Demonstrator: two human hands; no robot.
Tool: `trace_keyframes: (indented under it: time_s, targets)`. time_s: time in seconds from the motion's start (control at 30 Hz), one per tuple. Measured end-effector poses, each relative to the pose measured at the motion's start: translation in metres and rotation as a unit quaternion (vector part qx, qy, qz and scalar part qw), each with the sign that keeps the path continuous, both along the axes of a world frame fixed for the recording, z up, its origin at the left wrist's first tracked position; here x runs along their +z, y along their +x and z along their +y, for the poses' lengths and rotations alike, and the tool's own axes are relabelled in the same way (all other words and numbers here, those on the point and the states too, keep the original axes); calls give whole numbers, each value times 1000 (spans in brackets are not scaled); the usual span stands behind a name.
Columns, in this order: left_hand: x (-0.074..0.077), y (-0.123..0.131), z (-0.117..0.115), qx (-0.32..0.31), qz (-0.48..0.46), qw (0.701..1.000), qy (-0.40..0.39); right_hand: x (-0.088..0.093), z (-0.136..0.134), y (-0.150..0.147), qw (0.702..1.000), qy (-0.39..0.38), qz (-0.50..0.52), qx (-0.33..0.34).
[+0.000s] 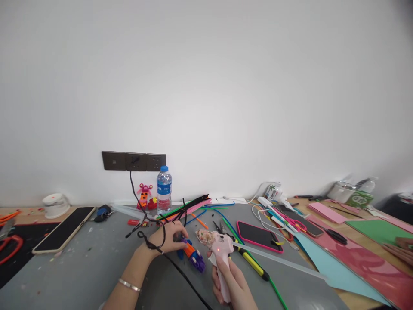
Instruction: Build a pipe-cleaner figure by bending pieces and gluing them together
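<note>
My right hand (230, 280) grips a pale pink hot glue gun (222, 247) by its handle. A small red light glows on its body, and a long translucent glue stick (277, 257) runs out of its back to the right. The nozzle end, crusted with beads or decoration, points left. My left hand (169, 237) pinches one end of a small purple, blue and orange pipe-cleaner figure (193, 254), just left of the nozzle. A black cord (180, 271) crosses over my left wrist. Part of the figure is hidden behind my fingers.
A water bottle (164, 189) stands by the wall near a pink and orange figure (143, 196). Pipe cleaners (190, 208), pliers (222, 226) and a yellow-black cutter (253, 263) lie behind and right of my hands. Phones (258, 236) flank them. Another person's hand (398, 252) rests far right.
</note>
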State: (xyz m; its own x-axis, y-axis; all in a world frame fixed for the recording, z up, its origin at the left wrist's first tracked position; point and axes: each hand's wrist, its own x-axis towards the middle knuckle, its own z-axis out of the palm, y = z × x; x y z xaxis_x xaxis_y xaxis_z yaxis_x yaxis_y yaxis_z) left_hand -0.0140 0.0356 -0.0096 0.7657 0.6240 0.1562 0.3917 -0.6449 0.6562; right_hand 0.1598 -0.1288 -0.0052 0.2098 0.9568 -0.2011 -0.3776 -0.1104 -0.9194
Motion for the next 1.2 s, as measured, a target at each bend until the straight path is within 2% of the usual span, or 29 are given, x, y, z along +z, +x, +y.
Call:
trace_keyframes:
  time_s: [0.23, 0.4, 0.83, 1.2]
  targets:
    - [-13, -5, 8, -16, -12, 1000, -4, -18, 2, 2, 994, -72, -62, 53]
    - [-23, -6, 12, -21, -21, 1000, 0, -29, 5, -3, 990, -81, -94, 60]
    - [-24, -7, 12, -25, -16, 1000, -8, -29, 6, -11, 979, -59, -189, 35]
    - [-22, -7, 12, -38, -11, 999, -24, -31, 4, -7, 981, -57, -182, 27]
